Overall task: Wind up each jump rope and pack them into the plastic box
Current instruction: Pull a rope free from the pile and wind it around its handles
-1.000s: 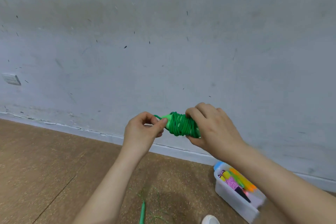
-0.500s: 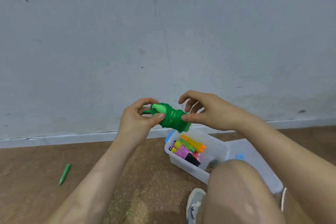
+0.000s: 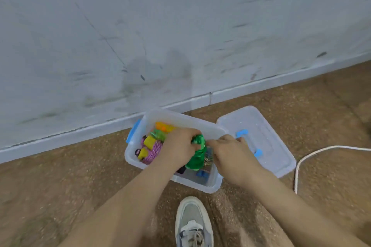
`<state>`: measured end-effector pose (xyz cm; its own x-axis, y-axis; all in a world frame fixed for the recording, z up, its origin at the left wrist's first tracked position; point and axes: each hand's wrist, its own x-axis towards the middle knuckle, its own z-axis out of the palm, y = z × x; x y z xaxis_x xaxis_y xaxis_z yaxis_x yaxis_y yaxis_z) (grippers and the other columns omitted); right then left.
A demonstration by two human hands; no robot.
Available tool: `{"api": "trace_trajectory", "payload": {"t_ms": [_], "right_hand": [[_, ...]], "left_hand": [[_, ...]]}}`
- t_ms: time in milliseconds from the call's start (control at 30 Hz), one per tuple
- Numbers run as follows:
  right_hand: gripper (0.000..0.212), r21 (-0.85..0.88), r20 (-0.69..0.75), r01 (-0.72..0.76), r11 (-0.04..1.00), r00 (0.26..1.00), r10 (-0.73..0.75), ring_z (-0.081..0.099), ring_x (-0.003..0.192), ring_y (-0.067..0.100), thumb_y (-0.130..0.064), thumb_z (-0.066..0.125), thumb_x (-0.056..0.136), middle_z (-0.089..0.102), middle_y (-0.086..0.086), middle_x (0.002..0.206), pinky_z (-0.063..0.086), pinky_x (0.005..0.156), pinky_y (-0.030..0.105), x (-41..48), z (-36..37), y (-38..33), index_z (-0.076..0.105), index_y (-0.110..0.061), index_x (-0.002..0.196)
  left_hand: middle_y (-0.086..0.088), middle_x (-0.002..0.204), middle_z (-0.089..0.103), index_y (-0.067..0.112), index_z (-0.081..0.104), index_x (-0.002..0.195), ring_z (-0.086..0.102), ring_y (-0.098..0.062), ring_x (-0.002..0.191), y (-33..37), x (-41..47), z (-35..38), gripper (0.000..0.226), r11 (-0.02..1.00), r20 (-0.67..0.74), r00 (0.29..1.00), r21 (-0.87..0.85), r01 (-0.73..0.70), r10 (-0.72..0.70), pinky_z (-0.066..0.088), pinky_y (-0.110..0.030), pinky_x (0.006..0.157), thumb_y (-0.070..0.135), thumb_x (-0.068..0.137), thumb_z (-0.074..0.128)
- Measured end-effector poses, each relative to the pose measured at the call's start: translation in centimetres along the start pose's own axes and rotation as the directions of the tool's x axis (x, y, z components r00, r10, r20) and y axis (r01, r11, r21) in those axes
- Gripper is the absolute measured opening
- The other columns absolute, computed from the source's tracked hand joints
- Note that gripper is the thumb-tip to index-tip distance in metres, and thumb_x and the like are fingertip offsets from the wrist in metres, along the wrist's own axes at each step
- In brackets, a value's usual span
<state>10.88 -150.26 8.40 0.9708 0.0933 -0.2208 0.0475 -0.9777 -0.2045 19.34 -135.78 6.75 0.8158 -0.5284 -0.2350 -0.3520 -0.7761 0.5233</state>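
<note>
A wound green jump rope (image 3: 197, 154) hangs upright inside the clear plastic box (image 3: 200, 183) on the brown floor. My left hand (image 3: 178, 149) grips its upper part from the left. My right hand (image 3: 230, 156) pinches the same bundle from the right, over the box's right rim. Packed in the left half of the box are a pink-and-white rope with yellow handles (image 3: 150, 151) and an orange-and-green bundle (image 3: 161, 129) behind it.
The box's clear lid (image 3: 267, 146) with blue clips lies on the floor just right of the box. A white cord (image 3: 313, 154) curves across the floor at the right. My grey shoe (image 3: 192, 222) stands in front of the box. A grey wall rises behind.
Both hands have brought the green rope down from chest height into the box. My view has tilted down and turned right, so the box is now centred.
</note>
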Motion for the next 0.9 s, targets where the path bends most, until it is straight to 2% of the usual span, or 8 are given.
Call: {"api": "trace_trajectory", "payload": {"t_ms": [133, 300, 433, 533, 633, 700, 767, 900], "right_hand": [[0.038, -0.080, -0.008, -0.036, 0.996, 0.999, 0.036, 0.058, 0.074, 0.027, -0.017, 0.073, 0.068, 0.063, 0.003, 0.077, 0.030, 0.058, 0.032, 2.4, 2.8, 0.1, 0.058, -0.015, 0.102], [0.031, -0.097, 0.030, -0.150, 0.984, 0.988, 0.154, 0.052, 0.095, 0.028, -0.009, 0.054, 0.080, 0.063, 0.008, 0.094, 0.027, 0.068, 0.034, 4.5, 3.0, 0.1, 0.048, -0.013, 0.109], [0.043, -0.067, -0.064, -0.144, 0.987, 0.988, 0.140, 0.054, 0.080, 0.031, -0.006, 0.068, 0.063, 0.064, 0.009, 0.072, 0.026, 0.061, 0.034, 4.1, 3.6, 0.6, 0.056, -0.008, 0.104], [0.051, -0.122, 0.068, -0.089, 0.989, 0.993, 0.097, 0.046, 0.098, 0.030, -0.008, 0.057, 0.076, 0.063, 0.007, 0.090, 0.023, 0.068, 0.036, 3.7, 4.2, 0.3, 0.041, -0.010, 0.125], [0.031, -0.146, 0.226, -0.008, 0.989, 0.973, 0.041, 0.040, 0.110, 0.027, -0.012, 0.054, 0.084, 0.060, 0.004, 0.101, 0.025, 0.081, 0.043, 4.1, 4.7, -0.3, 0.049, -0.015, 0.115], [0.025, -0.175, 0.303, 0.047, 0.983, 0.953, 0.009, 0.039, 0.114, 0.026, -0.014, 0.052, 0.089, 0.059, 0.002, 0.107, 0.023, 0.093, 0.046, 4.7, 5.0, -0.7, 0.053, -0.018, 0.114], [0.031, -0.208, 0.333, 0.088, 0.974, 0.943, -0.014, 0.039, 0.116, 0.026, -0.017, 0.049, 0.091, 0.056, 0.002, 0.115, 0.022, 0.095, 0.046, 5.4, 5.4, -1.0, 0.049, -0.023, 0.122], [0.038, -0.340, 0.395, 0.124, 0.932, 0.918, 0.022, 0.027, 0.130, 0.030, -0.026, 0.049, 0.094, 0.046, 0.008, 0.133, 0.020, 0.101, 0.051, 6.6, 6.0, -1.9, 0.046, -0.023, 0.132]], "left_hand": [[0.003, 0.071, 0.061, 0.019, 0.067, 0.083, 0.058, -0.019, 0.071, -1.2, 3.7, 2.4, 0.018, 0.997, 0.004, 1.000, 0.083, 0.011, -0.011, 0.035, -0.031, 0.057, 0.036, 0.082, 0.066], [-0.004, 0.075, 0.063, 0.014, 0.057, 0.075, 0.059, -0.024, 0.073, -1.1, 5.6, 4.4, 0.015, 0.976, -0.008, 1.000, 0.219, -0.004, 0.006, 0.036, -0.031, 0.060, 0.028, 0.081, 0.061], [-0.007, 0.087, 0.067, 0.012, 0.062, 0.091, 0.062, -0.027, 0.083, -1.1, 6.2, 5.6, 0.015, 0.971, -0.038, 0.998, 0.236, -0.031, 0.041, 0.043, -0.034, 0.066, 0.025, 0.086, 0.057], [-0.006, 0.086, 0.065, 0.014, 0.055, 0.084, 0.061, -0.028, 0.082, -1.8, 6.1, 6.6, 0.010, 0.960, 0.011, 1.000, 0.280, -0.017, 0.015, 0.036, -0.033, 0.063, 0.023, 0.089, 0.054], [-0.008, 0.084, 0.063, 0.014, 0.052, 0.077, 0.061, -0.027, 0.083, -2.8, 6.0, 6.8, 0.014, 0.967, 0.114, 0.993, 0.253, 0.013, -0.043, 0.036, -0.032, 0.063, 0.020, 0.086, 0.059], [-0.008, 0.089, 0.066, 0.010, 0.059, 0.086, 0.061, -0.027, 0.087, -3.4, 5.7, 5.9, 0.005, 0.985, 0.145, 0.989, 0.174, 0.000, -0.026, 0.044, -0.035, 0.069, 0.014, 0.084, 0.060], [-0.007, 0.090, 0.069, 0.013, 0.065, 0.093, 0.061, -0.027, 0.087, -4.1, 4.9, 4.8, 0.017, 0.990, 0.144, 0.989, 0.138, -0.033, 0.013, 0.050, -0.038, 0.075, 0.005, 0.081, 0.056], [-0.006, 0.083, 0.063, 0.016, 0.061, 0.084, 0.058, -0.028, 0.084, -5.2, 2.4, 4.5, 0.009, 0.944, 0.204, 0.975, 0.294, -0.149, 0.090, 0.047, -0.040, 0.064, 0.011, 0.083, 0.054]]}}
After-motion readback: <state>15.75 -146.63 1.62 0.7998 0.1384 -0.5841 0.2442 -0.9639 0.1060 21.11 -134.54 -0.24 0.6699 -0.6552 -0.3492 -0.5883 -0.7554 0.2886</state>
